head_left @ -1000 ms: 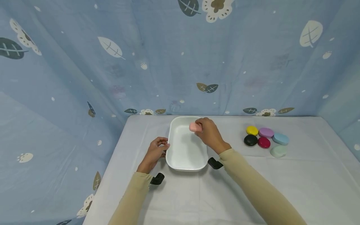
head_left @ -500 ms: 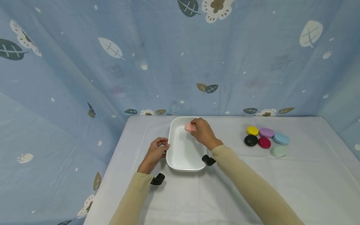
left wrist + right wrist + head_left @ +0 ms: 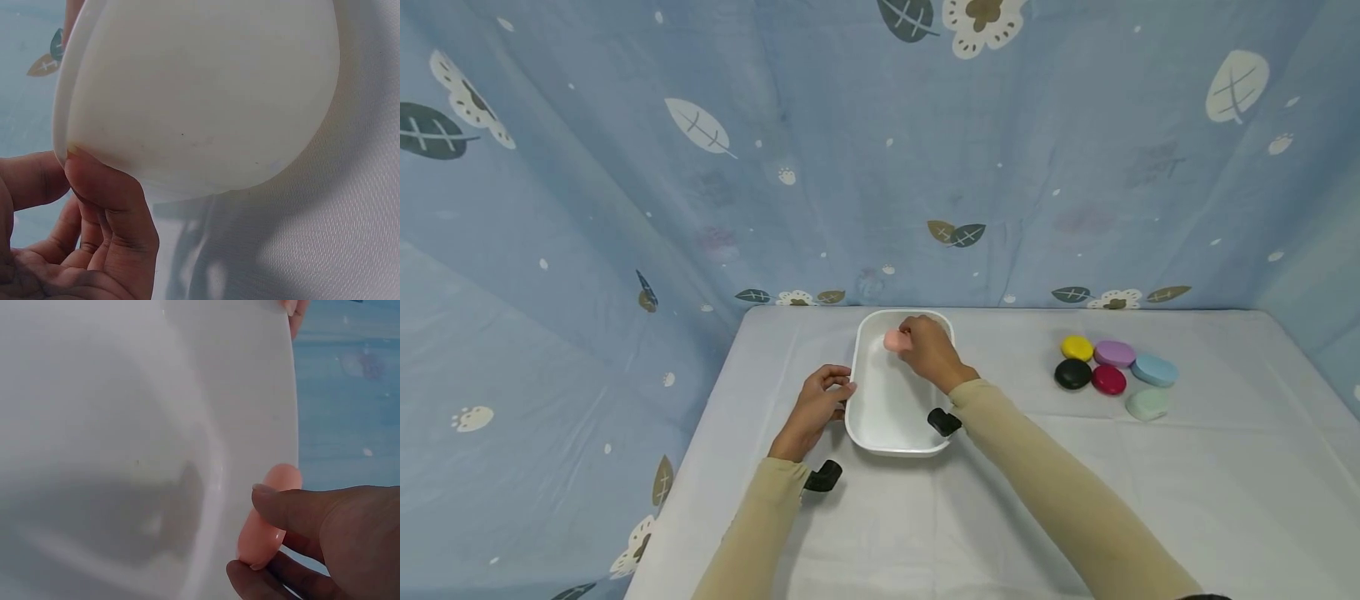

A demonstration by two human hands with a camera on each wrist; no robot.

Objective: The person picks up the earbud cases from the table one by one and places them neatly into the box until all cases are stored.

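One smooth, rounded pink bar [image 3: 258, 540] between fingers [image 3: 253, 583].

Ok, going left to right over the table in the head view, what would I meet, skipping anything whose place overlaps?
Left grip → pink piece → right grip → black piece → red piece → pale green piece.

Tray [image 3: 887, 408] on table [image 3: 1225, 500], curtain [image 3: 850, 167] behind. Left hand [image 3: 812, 406] at tray's left rim, right hand [image 3: 934, 354] holding a piece [image 3: 896, 341] over tray's far half. Six other pieces [image 3: 1109, 380] on table, right of tray.
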